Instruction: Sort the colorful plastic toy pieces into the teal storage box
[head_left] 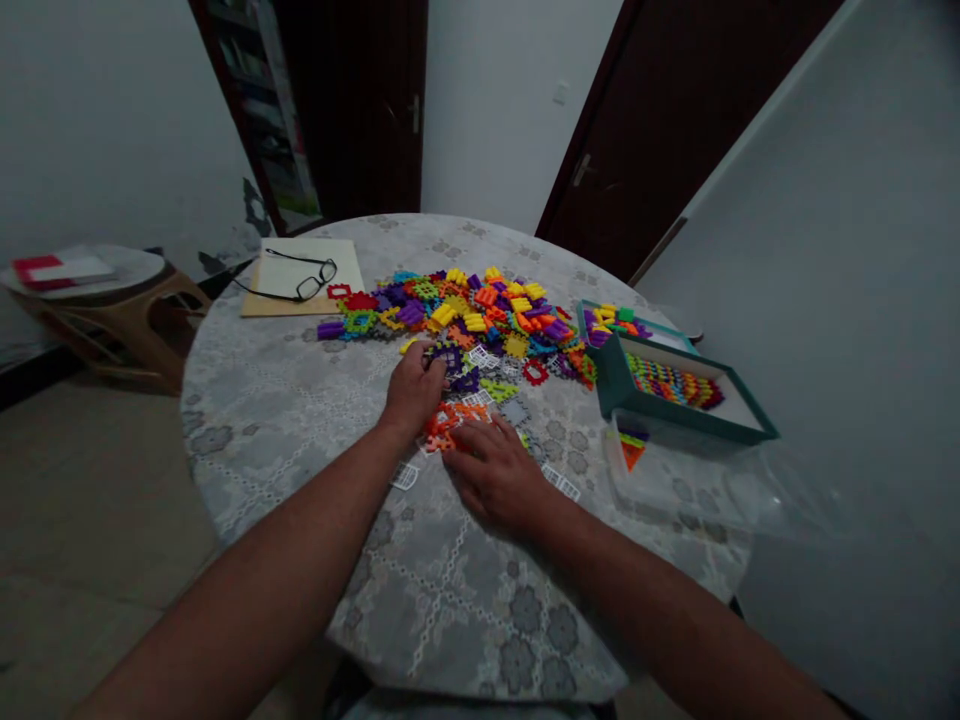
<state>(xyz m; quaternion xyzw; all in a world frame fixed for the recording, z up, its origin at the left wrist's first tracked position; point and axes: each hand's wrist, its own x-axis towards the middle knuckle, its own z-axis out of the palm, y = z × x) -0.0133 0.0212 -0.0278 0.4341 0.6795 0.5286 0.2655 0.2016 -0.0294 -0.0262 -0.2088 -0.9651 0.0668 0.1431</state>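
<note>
My left hand [414, 392] is closed, with thumb and fingers pinched on the edge of a dark purple toothed building piece [448, 357] at the near side of the pile. My right hand [499, 470] lies palm down, fingers spread and slightly bent, touching a group of orange toothed pieces [441, 422]. Its palm hides whatever is under it. Just beyond are a lime green triangular piece [499, 392], a grey square piece [514, 411] and white window-like lattice pieces [482, 357]. Another white lattice piece [405, 476] lies below my left wrist.
A heap of multicoloured toothed pieces [457, 312] spreads across the round table [277, 440]. Eyeglasses [308, 288] rest on papers at the back left. To the right stand a green box [750, 408] with stacked pieces, its lid [675, 342] and a clear plastic container [675, 490].
</note>
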